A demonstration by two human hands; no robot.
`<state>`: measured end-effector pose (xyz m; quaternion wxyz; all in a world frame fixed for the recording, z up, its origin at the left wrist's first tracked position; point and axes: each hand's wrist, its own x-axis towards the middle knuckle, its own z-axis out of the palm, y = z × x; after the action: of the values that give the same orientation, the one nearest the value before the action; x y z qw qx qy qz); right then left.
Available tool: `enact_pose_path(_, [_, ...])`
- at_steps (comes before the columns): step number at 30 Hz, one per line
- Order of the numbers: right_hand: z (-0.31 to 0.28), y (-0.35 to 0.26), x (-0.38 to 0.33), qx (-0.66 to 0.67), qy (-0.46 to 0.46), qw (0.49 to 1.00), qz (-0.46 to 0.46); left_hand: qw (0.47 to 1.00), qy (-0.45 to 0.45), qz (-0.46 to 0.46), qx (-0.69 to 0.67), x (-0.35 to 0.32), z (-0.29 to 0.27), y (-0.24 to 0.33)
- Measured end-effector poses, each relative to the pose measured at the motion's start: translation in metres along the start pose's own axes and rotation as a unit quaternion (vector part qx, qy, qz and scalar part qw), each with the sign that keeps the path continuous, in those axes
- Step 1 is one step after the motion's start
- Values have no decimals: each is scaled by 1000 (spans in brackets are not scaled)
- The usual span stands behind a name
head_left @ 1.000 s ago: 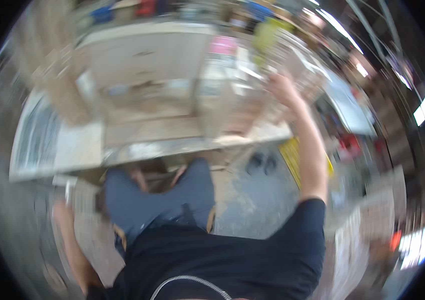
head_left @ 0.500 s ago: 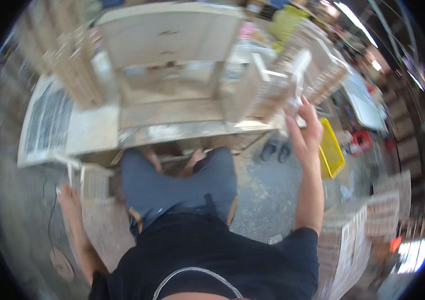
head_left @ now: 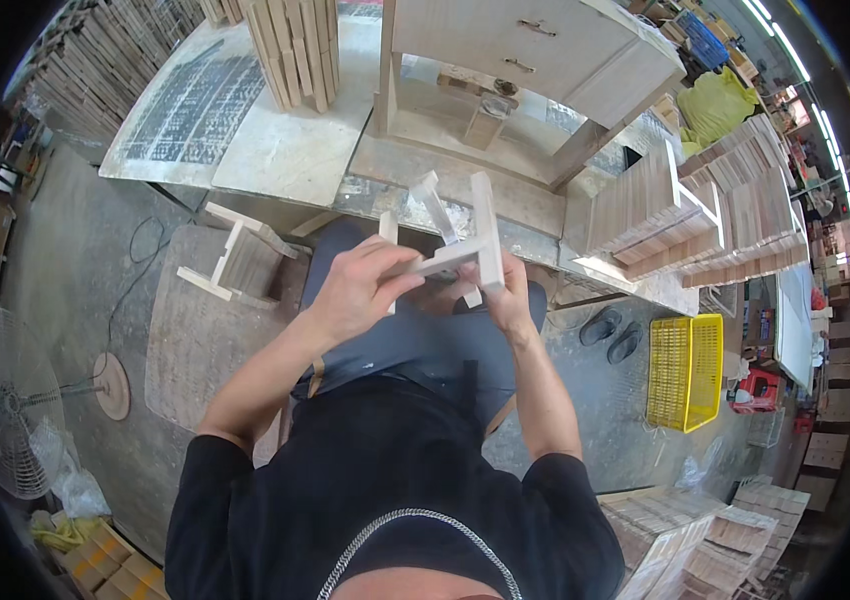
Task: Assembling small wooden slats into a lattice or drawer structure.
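Note:
In front of my lap I hold a pale wooden H-shaped frame (head_left: pixel 488 235), its crossbar running between two upright bars. My left hand (head_left: pixel 350 290) pinches the frame near its left bar, fingers closed around the wood. My right hand (head_left: pixel 510 295) grips the lower part of the right bar, with its fingers partly hidden behind it. Another pale bar (head_left: pixel 432 205) shows just behind the crossbar; I cannot tell whether it belongs to a second frame. To the left of my knee, a small stack of similar H-shaped frames (head_left: pixel 250 262) rests low on a board (head_left: pixel 205 350).
A workbench (head_left: pixel 275 165) carries a wooden rack (head_left: pixel 585 155) and upright wooden slats (head_left: pixel 295 50). Stacked H-shaped frames (head_left: pixel 645 215) stand at its right. Slippers (head_left: pixel 613 333) and a yellow crate (head_left: pixel 685 372) lie right; a fan (head_left: pixel 15 400) stands left.
Both hands have come inward from far apart: the right from the bench's frame stack, the left from the low stack. They now meet on the wooden frame. The view has turned leftward.

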<state>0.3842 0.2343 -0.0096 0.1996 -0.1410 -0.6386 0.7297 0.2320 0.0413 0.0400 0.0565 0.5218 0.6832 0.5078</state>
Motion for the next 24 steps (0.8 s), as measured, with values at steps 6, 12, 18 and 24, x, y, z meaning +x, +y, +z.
enact_pose_path(6, [-20,18,-7,64,11,997,37,985,-95,-123,-74,28,17,-15])
enact_pose_path(12, [-29,22,-2,104,18,994,35,939,-175,-226,-188,51,29,-27])
enact_pose_path(18, [-33,23,11,92,23,995,25,896,-225,-282,-260,75,35,-47])
enact_pose_path(24, [-35,23,22,103,64,993,-7,889,-269,-266,-257,103,40,-58])
